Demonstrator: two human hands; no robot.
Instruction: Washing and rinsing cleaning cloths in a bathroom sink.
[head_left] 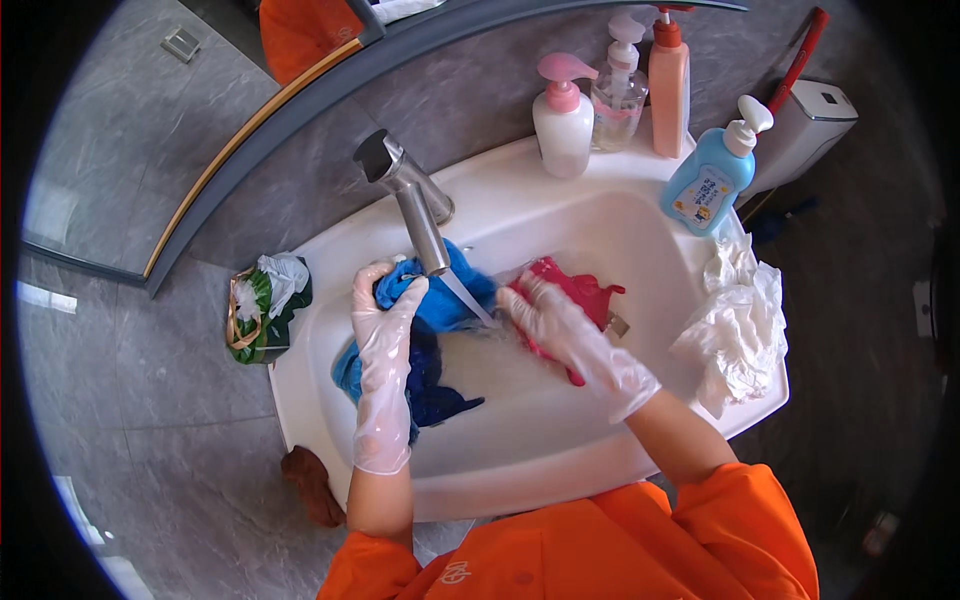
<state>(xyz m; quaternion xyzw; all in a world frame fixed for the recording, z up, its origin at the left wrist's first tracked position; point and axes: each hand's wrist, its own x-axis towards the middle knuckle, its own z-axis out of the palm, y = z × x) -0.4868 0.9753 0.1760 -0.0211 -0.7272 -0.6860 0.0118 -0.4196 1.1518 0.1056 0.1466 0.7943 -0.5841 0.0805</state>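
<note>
My left hand (388, 310), in a thin whitish glove, grips a bright blue cloth (455, 300) under the faucet (410, 200). Water runs from the spout onto the cloth and into the sink (500, 490). A darker blue part of the cloth, or a second cloth, hangs below that hand into the basin; I cannot tell which. Across a red cloth (580, 290) lies my gloved right hand (555, 320), its fingers curled at the cloth's left edge beside the stream. Those fingertips are slightly blurred by motion and splashing water.
Several pump bottles stand along the back rim, among them a white one (564, 130) and a light blue one (712, 180). Crumpled white paper (740, 330) covers the right rim. A green bag (265, 310) sits left of the sink, and a brown cloth (312, 485) hangs at the front-left edge.
</note>
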